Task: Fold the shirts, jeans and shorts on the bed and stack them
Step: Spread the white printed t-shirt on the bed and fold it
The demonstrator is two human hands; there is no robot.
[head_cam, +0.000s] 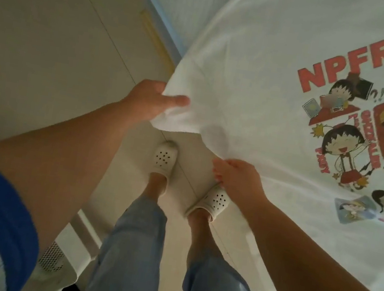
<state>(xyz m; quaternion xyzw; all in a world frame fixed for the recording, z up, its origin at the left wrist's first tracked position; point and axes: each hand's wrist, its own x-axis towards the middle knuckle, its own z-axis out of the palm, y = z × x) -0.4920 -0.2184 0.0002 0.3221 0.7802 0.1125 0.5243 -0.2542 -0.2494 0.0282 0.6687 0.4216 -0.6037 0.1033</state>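
A white T-shirt (259, 85) with red "NPFRH" lettering and cartoon prints is spread out, held up over the bed's edge and filling the right half of the view. My left hand (152, 100) grips a bunched corner of its edge, thumb on top of the cloth. My right hand (236, 178) pinches the same edge a little lower and to the right. The shirt hangs stretched between both hands. No jeans or shorts are in view.
The bed (166, 4), with a pale blue edge and white striped cover, lies at the top centre. Below are the beige tiled floor (52, 33), my legs in light jeans and white clogs (164, 158). A white perforated plastic object (60, 258) stands at bottom left.
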